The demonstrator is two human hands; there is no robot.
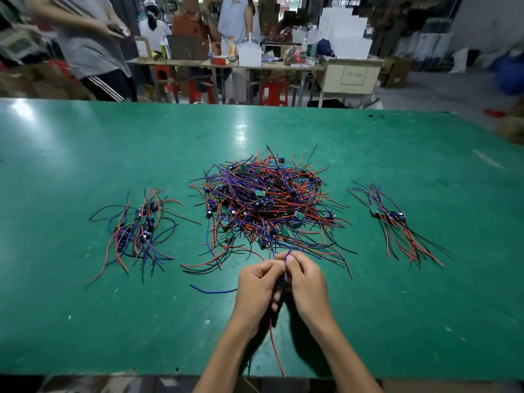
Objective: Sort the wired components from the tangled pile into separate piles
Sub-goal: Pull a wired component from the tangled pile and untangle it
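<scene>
One component (282,280) is held between both hands just in front of the big pile (266,205), above the near middle of the green worktop (85,143). Its blue wire runs up from the fingers toward the pile's near edge, and a red wire (276,350) hangs down between the wrists toward the worktop's front edge. The left hand (259,287) and the right hand (307,282) both have curled fingers pinching it, knuckles nearly touching, forearms coming in from below and meeting in a V.

To do this well, I would draw the wires free slowly so nothing else drags out of the pile, then check its type before laying it down. A left pile (136,231) and a smaller right pile (397,225) lie well apart on either side. A loose blue wire (212,290) lies near the left hand.
</scene>
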